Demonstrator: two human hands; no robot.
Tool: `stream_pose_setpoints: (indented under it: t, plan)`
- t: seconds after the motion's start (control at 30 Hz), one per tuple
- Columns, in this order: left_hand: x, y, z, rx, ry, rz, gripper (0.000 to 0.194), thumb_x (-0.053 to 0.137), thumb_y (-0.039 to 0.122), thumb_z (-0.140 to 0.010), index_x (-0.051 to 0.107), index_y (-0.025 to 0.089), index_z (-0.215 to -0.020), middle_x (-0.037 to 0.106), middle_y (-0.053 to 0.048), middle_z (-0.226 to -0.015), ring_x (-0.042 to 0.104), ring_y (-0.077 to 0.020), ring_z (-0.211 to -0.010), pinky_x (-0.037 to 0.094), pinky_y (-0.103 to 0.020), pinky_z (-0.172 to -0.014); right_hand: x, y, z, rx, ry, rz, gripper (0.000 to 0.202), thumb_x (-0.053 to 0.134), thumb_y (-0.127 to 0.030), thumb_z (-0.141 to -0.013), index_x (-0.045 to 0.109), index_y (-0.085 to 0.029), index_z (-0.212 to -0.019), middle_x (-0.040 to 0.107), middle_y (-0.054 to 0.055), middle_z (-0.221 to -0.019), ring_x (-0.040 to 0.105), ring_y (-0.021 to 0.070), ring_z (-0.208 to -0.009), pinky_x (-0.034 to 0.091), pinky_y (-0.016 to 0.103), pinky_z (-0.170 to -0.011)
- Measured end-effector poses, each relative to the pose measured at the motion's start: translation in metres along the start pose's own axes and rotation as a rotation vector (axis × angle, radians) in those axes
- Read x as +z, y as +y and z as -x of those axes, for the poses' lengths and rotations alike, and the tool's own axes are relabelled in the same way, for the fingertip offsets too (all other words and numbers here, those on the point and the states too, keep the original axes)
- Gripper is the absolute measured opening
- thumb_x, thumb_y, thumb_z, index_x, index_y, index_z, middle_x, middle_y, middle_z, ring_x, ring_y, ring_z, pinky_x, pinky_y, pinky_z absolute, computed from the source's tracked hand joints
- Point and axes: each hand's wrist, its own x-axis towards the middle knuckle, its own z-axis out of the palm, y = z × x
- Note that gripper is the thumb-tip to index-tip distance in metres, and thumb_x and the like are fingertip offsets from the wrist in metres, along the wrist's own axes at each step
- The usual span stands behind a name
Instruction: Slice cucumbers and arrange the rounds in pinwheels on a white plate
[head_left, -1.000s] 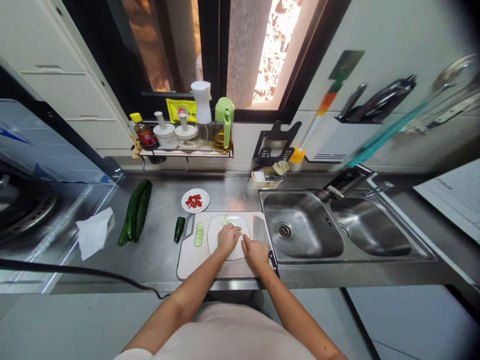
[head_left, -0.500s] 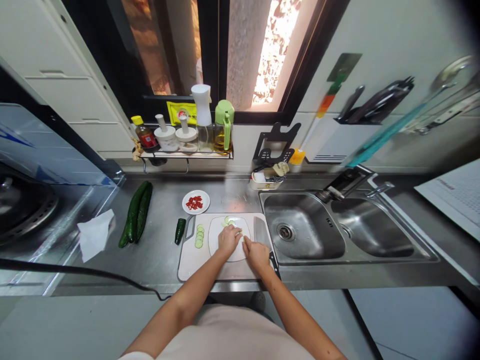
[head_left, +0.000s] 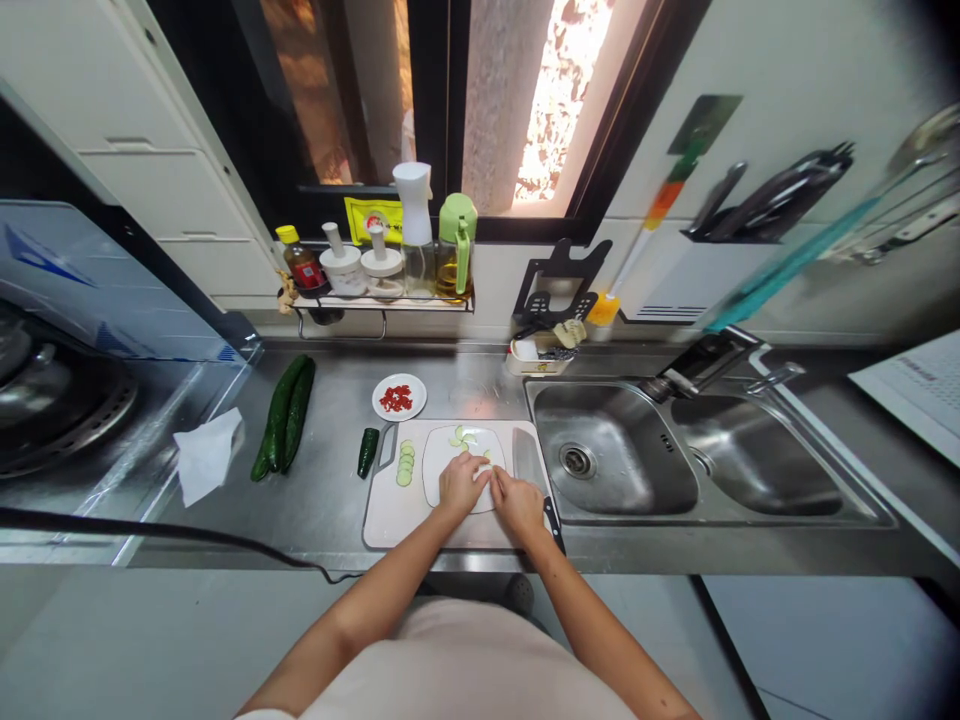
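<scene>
Close together, left hand (head_left: 463,484) and right hand (head_left: 519,505) over plate (head_left: 433,487), middle of board (head_left: 388,523); cannot tell whether they touch or grip anything. Cucumber slices (head_left: 457,438) on plate, toward board's far edge; row of rounds (head_left: 405,465) along board's left. Knife (head_left: 553,522) at board's right. Cucumber stub (head_left: 367,453) just left of board, whole cucumbers (head_left: 279,425) farther left; red bits (head_left: 397,399) in dish (head_left: 379,407) behind board.

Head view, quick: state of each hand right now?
Left hand: curled over the white plate; open or closed, cannot be told.
Right hand: curled close beside it; whether its grip holds anything cannot be told.
</scene>
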Motion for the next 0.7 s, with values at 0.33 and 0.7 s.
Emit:
stream_pose_setpoints:
  t: [0.33,0.7]
  plan:
    - [-0.032,-0.031,0.043,-0.066,0.193,0.117,0.022,0.056,0.036,-0.084,0.069,0.024,-0.097,0.062,0.000,-0.078,0.058,-0.0131,-0.077,0.042,-0.023,-0.072,0.002,-0.005,0.006,-0.027,0.072,-0.086,0.036,0.038,-0.037,-0.093,0.063,-0.025,-0.117,0.072,0.007,-0.082,0.065,0.0162,-0.075,0.037,0.023,-0.067]
    - [-0.070,-0.088,0.062,-0.474,0.238,-0.090,0.027,0.054,0.039,-0.082,0.064,0.025,-0.103,0.064,-0.002,-0.085,0.059,-0.0187,-0.085,0.038,-0.027,-0.074,-0.002,-0.005,0.013,-0.003,0.064,-0.105,0.037,0.037,-0.036,-0.093,0.063,-0.026,-0.117,0.073,0.007,-0.085,0.066,0.0166,-0.077,0.037,0.023,-0.067]
